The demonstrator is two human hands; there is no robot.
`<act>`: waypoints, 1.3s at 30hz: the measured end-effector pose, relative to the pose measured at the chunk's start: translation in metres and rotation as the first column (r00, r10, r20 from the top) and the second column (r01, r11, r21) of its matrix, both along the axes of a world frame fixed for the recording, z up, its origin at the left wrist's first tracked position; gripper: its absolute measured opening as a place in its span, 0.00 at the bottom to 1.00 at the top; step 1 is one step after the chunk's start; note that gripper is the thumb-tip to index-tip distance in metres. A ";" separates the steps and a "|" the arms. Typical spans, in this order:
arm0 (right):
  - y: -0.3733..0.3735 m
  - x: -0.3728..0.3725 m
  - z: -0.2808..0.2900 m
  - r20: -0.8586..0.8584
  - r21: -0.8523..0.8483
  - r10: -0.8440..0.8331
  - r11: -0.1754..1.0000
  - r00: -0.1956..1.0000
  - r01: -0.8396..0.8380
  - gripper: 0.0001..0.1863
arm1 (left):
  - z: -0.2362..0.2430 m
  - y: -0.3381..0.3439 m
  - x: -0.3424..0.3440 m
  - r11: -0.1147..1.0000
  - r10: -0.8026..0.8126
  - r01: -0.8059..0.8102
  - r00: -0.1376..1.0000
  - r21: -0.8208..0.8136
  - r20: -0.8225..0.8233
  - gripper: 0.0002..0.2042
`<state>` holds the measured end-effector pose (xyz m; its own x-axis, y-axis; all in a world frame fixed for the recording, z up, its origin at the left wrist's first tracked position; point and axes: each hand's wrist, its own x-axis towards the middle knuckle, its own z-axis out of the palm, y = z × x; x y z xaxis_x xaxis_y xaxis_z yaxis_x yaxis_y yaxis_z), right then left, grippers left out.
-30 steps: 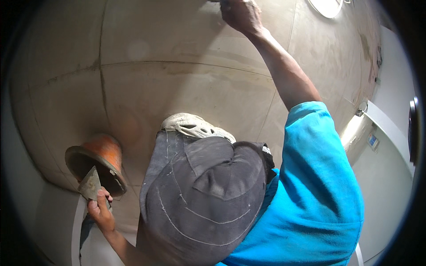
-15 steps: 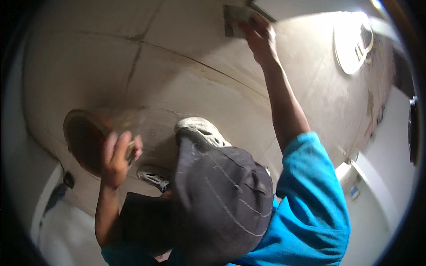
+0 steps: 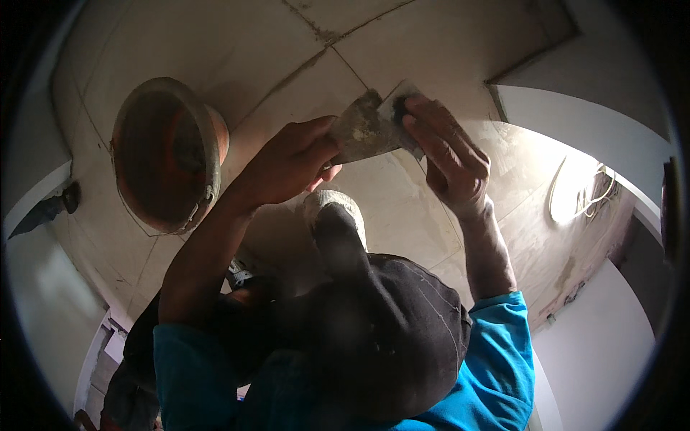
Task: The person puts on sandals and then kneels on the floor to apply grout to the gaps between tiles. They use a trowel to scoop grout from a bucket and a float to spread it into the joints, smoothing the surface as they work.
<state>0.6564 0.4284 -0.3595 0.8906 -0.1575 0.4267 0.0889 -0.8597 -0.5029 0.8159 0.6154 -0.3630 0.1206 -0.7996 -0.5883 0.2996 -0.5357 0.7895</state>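
Note:
My left hand [image 3: 291, 158] is closed on the narrow end of a putty knife [image 3: 361, 131] with a broad blade smeared with grey paste. My right hand [image 3: 454, 154] grips a small flat scraper [image 3: 394, 108], pale grey with a dark patch, fingers lying along its back. The scraper's edge meets the far end of the putty knife's blade, in front of me above the floor. To the left of both hands stands an orange bucket [image 3: 218, 133], crusted with grey, its inside dark.
Large beige tiles [image 3: 280, 43] with dark joints cover the floor. A pale shoe [image 3: 334, 205] of mine and my dark-clothed knee are below the hands. At right are a white wall corner [image 3: 575, 118] and a looped pale cable [image 3: 596, 197] in bright light. A dark cloth [image 3: 43, 212] lies far left.
My right hand has come back from the floor by the wall to meet the left. My left hand has moved right, away from the bucket, and the two tools now touch. My view has shifted.

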 end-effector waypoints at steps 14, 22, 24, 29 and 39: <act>-0.002 -0.010 0.025 -0.432 0.876 -0.027 0.227 0.901 0.426 0.19 | -0.013 0.022 0.000 0.953 0.245 -0.036 0.677 -0.301 0.694 0.14; 0.005 0.012 0.030 -0.538 0.817 0.102 0.310 0.837 0.487 0.21 | 0.000 0.028 0.004 0.927 0.175 0.210 0.491 -0.310 0.854 0.12; 0.010 0.010 0.034 -0.530 0.834 0.122 0.255 0.839 0.490 0.21 | 0.001 0.029 0.003 0.915 0.177 0.257 0.439 -0.311 0.881 0.11; 0.026 -0.018 0.033 -0.485 0.874 -0.022 0.024 0.874 0.486 0.21 | -0.002 0.019 -0.008 0.868 0.182 0.370 0.385 -0.332 0.905 0.10; -0.003 -0.184 0.002 -0.342 0.926 -0.382 -0.290 0.859 0.240 0.21 | -0.011 -0.018 -0.037 0.923 -0.127 0.357 0.634 -0.143 0.763 0.08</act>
<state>0.4725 0.4257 -0.3572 0.5334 -0.6690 -0.5176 0.0980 0.6567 -0.7478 0.7787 0.5978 -0.3742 0.1950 -0.9669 -0.1648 -0.5432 -0.2463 0.8027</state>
